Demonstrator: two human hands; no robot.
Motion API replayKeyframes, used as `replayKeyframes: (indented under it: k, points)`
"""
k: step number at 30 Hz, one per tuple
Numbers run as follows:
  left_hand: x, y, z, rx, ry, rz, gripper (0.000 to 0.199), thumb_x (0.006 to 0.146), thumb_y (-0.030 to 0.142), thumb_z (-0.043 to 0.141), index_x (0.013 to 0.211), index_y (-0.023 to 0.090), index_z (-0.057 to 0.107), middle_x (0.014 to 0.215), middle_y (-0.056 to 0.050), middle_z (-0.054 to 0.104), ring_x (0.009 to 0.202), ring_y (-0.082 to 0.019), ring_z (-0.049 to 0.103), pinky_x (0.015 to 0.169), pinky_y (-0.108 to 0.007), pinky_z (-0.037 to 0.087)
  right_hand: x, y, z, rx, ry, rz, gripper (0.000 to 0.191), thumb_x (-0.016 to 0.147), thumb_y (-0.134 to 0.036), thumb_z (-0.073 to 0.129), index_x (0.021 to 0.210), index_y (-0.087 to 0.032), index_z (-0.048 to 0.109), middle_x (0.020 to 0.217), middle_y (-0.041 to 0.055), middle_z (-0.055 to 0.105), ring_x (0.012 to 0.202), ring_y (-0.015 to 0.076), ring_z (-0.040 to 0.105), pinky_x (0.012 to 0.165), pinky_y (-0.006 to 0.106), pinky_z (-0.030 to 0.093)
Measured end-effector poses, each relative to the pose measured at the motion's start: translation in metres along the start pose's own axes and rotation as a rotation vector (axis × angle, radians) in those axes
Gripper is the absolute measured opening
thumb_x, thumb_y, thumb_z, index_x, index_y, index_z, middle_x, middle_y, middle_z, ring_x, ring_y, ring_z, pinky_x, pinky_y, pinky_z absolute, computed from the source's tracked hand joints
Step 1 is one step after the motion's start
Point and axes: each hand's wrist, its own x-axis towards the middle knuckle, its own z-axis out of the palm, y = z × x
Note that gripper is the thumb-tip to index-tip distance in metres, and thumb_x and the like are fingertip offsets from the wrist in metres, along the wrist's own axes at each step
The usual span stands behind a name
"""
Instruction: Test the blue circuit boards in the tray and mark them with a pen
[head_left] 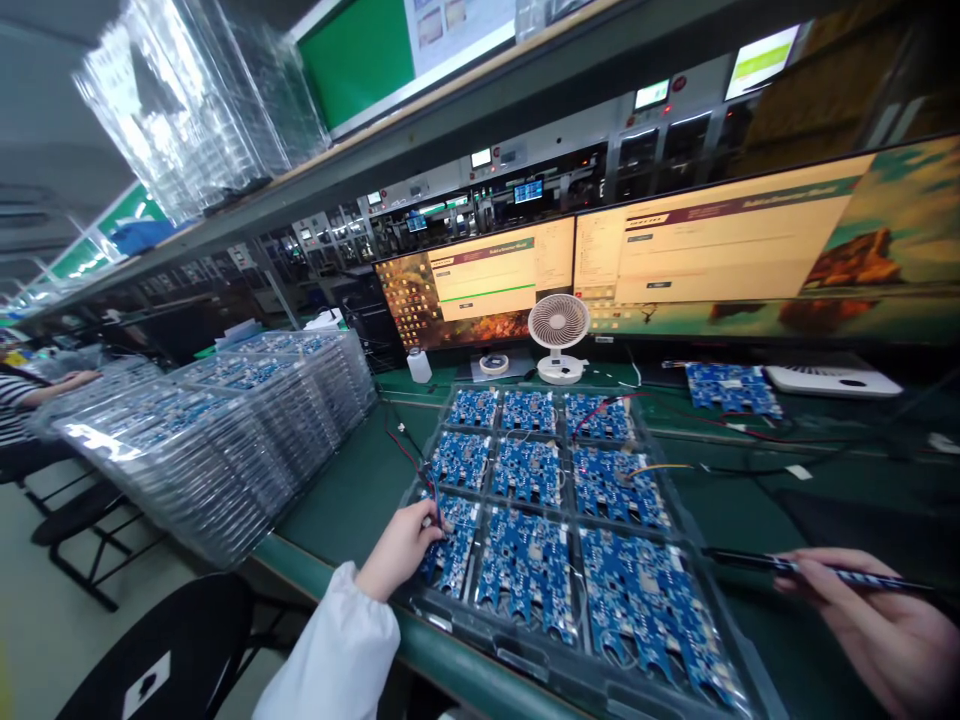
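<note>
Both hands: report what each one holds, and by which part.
The right hand holds a black pen-like tool mid-shaft. The left hand pinches near thin wires over the near-left circuit board; its exact hold cannot be told.

Here, circuit boards (526, 470) are laid in a tray (619, 692) on the bench (334, 480); stacked trays (292, 450) are set left, a fan (559, 322) behind, monitors (484, 275) beyond.

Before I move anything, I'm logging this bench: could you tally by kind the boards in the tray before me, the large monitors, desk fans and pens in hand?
Blue circuit boards in the tray: 9
Large monitors: 2
Desk fan: 1
Black pen in the right hand: 1
Total: 13
</note>
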Motion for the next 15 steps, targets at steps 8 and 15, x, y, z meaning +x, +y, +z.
replayKeyframes:
  k: [8,15]
  points:
    - [0.0031,-0.0012,-0.0013,-0.031,-0.037,0.025,0.004,0.075,0.017,0.052,0.075,0.02,0.054,0.08,0.0,0.065,0.078,-0.015,0.058,0.075,-0.024,0.04,-0.0003,-0.0016,-0.0017,-0.028,0.032,-0.005,0.035,0.049,-0.042,0.083,0.075,-0.023,0.068,0.09,0.0023,0.059,0.072,0.0157,0.061,0.07,0.015,0.054]
    - [0.0029,-0.0036,0.0001,-0.003,-0.055,0.051,0.004,0.075,0.017,0.054,0.074,0.02,0.056,0.08,0.0,0.067,0.078,-0.015,0.06,0.076,-0.025,0.041,-0.0016,-0.0039,0.0031,-0.087,0.074,0.037,0.035,0.044,-0.045,0.082,0.071,-0.026,0.068,0.091,0.0032,0.061,0.072,0.0185,0.062,0.071,0.018,0.054]
